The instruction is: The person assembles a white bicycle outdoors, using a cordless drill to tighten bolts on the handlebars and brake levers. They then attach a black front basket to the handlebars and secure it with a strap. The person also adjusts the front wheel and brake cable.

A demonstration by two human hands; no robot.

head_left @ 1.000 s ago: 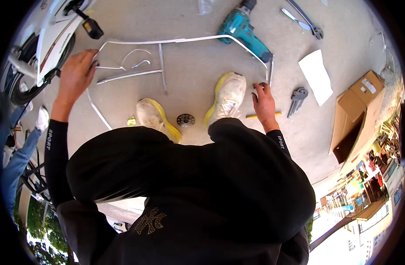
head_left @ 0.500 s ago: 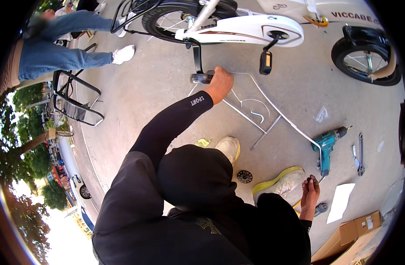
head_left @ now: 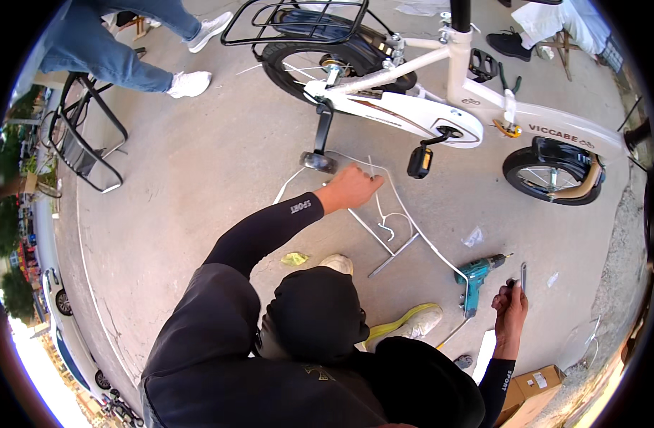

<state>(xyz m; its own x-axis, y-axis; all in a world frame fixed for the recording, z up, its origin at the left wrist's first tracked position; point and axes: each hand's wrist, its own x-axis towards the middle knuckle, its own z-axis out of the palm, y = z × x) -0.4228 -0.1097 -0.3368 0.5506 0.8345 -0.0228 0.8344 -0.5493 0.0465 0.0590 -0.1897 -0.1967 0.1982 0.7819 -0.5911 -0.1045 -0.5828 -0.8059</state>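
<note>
My left hand (head_left: 352, 188) is in front of the stabiliser wheel (head_left: 318, 162), clear of it. Its fingers are closed, and whether they pinch anything small I cannot make out. The wheel hangs on a black bracket (head_left: 323, 130) by the rear wheel of a white bicycle (head_left: 412, 120). Below the left hand lies a bent white rod frame (head_left: 428, 242) on the ground. My right hand (head_left: 510, 312), lower right, pinches a small dark piece (head_left: 512, 283) between thumb and fingers. Just behind its fingertips shows a wrench (head_left: 524, 272), apparently on the ground. A teal cordless drill (head_left: 474, 279) lies left of this hand.
The bicycle's pedal (head_left: 420, 162) and front wheel (head_left: 553, 175) are farther off. A person in jeans (head_left: 113, 53) stands by a black metal frame chair (head_left: 92, 132) at far left. A cardboard box (head_left: 534, 391) sits at lower right. Plastic scraps (head_left: 473, 237) lie about.
The view has shifted, showing more of the bicycle. My left hand has come off the stabiliser wheel, rightward and nearer me. My right hand has moved out towards the wrench with the small dark piece.
</note>
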